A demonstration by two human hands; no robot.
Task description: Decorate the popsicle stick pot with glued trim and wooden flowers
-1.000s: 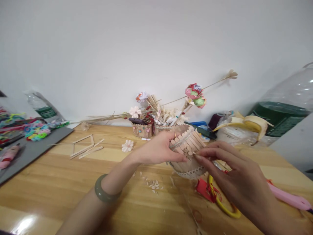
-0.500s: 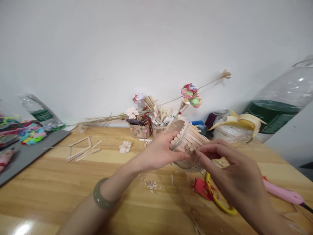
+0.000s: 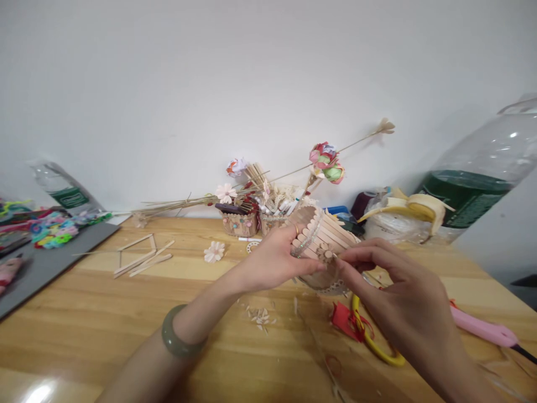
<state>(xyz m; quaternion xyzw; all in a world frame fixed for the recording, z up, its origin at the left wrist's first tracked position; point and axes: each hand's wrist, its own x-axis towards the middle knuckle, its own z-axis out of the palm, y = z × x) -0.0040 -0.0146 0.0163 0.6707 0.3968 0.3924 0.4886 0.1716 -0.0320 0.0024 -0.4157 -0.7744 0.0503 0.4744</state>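
Note:
My left hand [image 3: 272,252] is wrapped round a tilted craft-stick cup [image 3: 335,230], thumb in front and fingers behind it. The cup is faced with pale wooden sticks, with glittery trim near its scalloped rim and lacy trim near its base. A small wooden flower [image 3: 326,253] lies against its side, close to my left thumb tip. My right hand [image 3: 403,296] pinches at the flower's right edge with thumb and forefinger; a tiny pale bit shows between the tips. The fingers largely hide what they grip there.
Yellow-handled scissors [image 3: 380,351] and a red piece [image 3: 346,322] lie below the cup. A pink tool [image 3: 482,327] with a black cord is at right. Wood chips [image 3: 260,318], loose sticks [image 3: 145,260] and a pale flower [image 3: 214,252] are leftward. Decorated pots [image 3: 239,224] stand behind.
Both hands keep their hold on the cup and flower. The flower's petals show a little more plainly now, as the right fingertips have shifted very slightly. The view has drifted slightly.

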